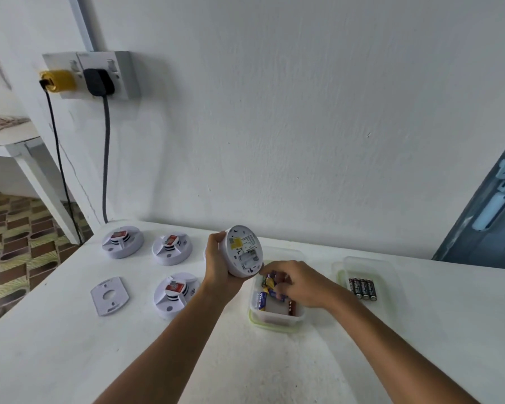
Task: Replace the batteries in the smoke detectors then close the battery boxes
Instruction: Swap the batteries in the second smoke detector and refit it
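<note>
My left hand (218, 262) grips a round white smoke detector (243, 250), held tilted above the table with its back and open battery bay facing me. My right hand (296, 282) reaches into a clear plastic box (276, 317) of blue and yellow batteries (263, 300), fingers curled among them; whether it pinches one is hidden. Three more white detectors lie on the table at the left: one (122, 242), a second (172, 248) and a third (175, 294). A second clear box (368, 268) at the right holds several black batteries (362, 288).
A grey mounting plate (110, 295) lies at the left of the white table (70, 345). On the wall is a socket with a yellow plug (58, 80) and a black plug (98, 82), cables hanging down. A blue door (490, 211) stands at the right.
</note>
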Available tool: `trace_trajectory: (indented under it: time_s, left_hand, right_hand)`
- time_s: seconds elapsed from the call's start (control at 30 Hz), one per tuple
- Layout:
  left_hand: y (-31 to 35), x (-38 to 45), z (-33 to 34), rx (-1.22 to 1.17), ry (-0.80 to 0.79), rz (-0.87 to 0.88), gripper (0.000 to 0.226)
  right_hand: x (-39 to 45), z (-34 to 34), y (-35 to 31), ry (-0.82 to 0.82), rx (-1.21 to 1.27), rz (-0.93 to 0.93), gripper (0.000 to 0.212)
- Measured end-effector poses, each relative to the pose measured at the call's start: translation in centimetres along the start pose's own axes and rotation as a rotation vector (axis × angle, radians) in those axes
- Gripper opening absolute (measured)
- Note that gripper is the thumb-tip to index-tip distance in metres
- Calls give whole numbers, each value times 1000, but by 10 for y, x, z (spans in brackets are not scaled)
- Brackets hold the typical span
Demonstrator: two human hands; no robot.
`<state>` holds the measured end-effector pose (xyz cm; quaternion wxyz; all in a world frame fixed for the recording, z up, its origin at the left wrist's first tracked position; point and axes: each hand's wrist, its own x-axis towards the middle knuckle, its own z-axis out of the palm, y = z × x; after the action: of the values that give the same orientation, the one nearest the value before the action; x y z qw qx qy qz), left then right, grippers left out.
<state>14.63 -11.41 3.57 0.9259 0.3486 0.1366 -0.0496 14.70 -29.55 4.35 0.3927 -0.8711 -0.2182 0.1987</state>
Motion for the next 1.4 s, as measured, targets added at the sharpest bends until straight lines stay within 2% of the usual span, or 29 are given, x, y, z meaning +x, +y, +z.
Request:
trace_trajectory:
  time_s: [0.07, 0.13, 0.2, 0.27, 0.43, 0.53, 0.6, 0.7, 0.8, 0.87, 1.03, 1.07, 1.17, 1.23, 1.33, 1.4]
  left_hand:
    - [2, -4, -2, 3, -7, -2, 40]
    - [2, -8, -1, -4, -16, -7, 41]
    - [1, -12, 0, -15, -14, -14, 42]
    - [0, -14, 3, -28, -15, -26, 44]
    - [-2, -24, 13, -34, -70, -12, 46]
    - [-2, -29, 17, -52, -72, -3, 47]
    - [0, -32, 20, -61, -68, 1, 46]
    - [1, -35, 23, -42, -63, 12, 46]
    - [1, -37, 24, -53, -38, 1, 55]
    - [0, -37, 25, -69, -26, -7, 61]
    - [-2, -36, 17, -26, -20, -16, 51]
    - [-2, -36, 16, -7, -18, -11, 51]
    - [0, -35, 19, 96, -28, 44, 48]
    - [1, -34, 23, 179, -26, 71, 44]
    - [1, -31, 24, 228, -14, 74, 43]
    - [1, -29, 20, 217, 10, 69, 44]
  right_hand:
    - [-5, -1, -1, 70, 289, 2, 31]
    - [-10, -2, -7, 246, 503, 3, 21]
    - [-11, 0, -16, 422, 644, -4, 16]
    - [-8, 5, -24, 521, 671, -13, 15]
    - [-1, 27, -40, 673, 557, -62, 12]
    - [1, 37, -39, 780, 408, -70, 15]
    - [0, 45, -36, 843, 253, -120, 24]
    - [-4, 57, -33, 855, 41, -191, 36]
    - [-5, 68, -29, 866, -66, -231, 63]
    - [-7, 71, -24, 882, -178, -251, 72]
    - [-14, 63, -14, 781, -467, -327, 66]
    - [-14, 58, -14, 742, -423, -318, 63]
    - [-14, 39, -14, 677, 52, -208, 35]
    - [-7, 28, -9, 649, 91, -47, 26]
    - [6, 23, -8, 345, -102, 181, 29]
    - [12, 28, -11, 129, -265, 180, 22]
